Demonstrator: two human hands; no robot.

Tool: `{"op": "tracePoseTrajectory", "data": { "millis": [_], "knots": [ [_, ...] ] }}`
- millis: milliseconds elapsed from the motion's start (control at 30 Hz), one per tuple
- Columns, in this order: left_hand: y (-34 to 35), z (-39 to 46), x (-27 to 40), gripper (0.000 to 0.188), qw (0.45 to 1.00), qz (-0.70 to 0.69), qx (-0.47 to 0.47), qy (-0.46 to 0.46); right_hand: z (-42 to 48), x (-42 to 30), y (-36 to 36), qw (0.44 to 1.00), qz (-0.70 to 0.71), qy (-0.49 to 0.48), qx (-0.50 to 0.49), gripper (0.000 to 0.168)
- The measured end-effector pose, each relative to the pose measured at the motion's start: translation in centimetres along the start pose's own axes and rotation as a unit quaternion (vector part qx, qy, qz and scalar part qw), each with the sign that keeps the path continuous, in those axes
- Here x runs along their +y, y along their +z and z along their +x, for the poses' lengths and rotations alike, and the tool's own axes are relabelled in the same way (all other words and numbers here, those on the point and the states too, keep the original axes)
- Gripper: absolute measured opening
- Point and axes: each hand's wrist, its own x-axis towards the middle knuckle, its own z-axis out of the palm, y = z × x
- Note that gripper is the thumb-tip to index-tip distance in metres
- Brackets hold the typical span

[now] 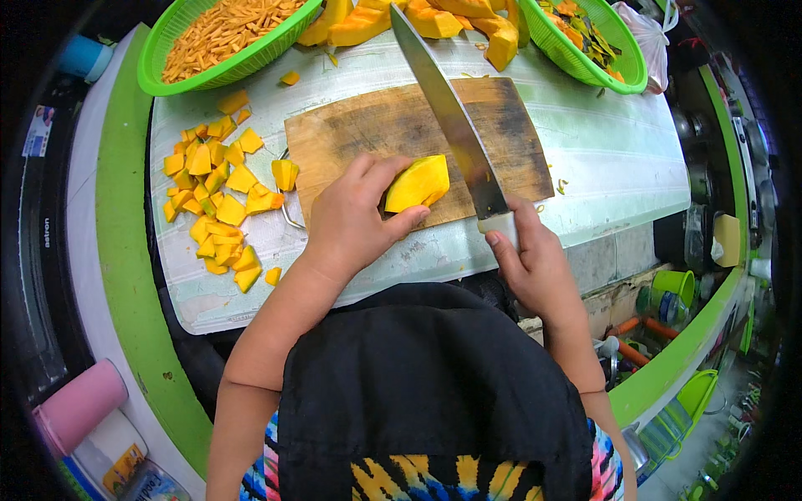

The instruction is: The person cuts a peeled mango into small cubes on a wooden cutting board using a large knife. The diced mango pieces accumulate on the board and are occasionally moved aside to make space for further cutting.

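Note:
A wedge of yellow squash (420, 183) lies on the wooden cutting board (369, 125), with my left hand (360, 200) gripping it from the left, thumb at its near side. My right hand (529, 250) holds a large kitchen knife (448, 106) by its pale handle. The long blade points away from me across the board, just right of the wedge and apart from it. Cut squash chunks (216, 175) are heaped on the table left of the board. One squash chunk (285, 175) sits against the board's left edge.
A green basket (250, 66) of orange strips stands at the back left. Larger squash pieces (369, 22) lie behind the board. Another green basket (611, 78) with peelings and a plastic bag (648, 44) are at the back right. The table (614, 156) has a pale patterned cover.

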Motion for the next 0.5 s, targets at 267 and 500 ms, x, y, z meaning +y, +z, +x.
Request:
{"op": "tracePoseTrajectory", "data": {
  "millis": [267,500],
  "knots": [
    [0.4,0.2,-0.5,0.032,0.999,-0.029,0.032,0.005,-1.1,-1.0,0.3,0.997,-0.066,0.019,-0.045,0.037],
    [0.3,0.5,-0.5,0.03,1.0,-0.009,0.018,0.017,-1.0,-1.2,0.3,0.992,-0.117,-0.008,-0.055,0.033]
  ]
}}
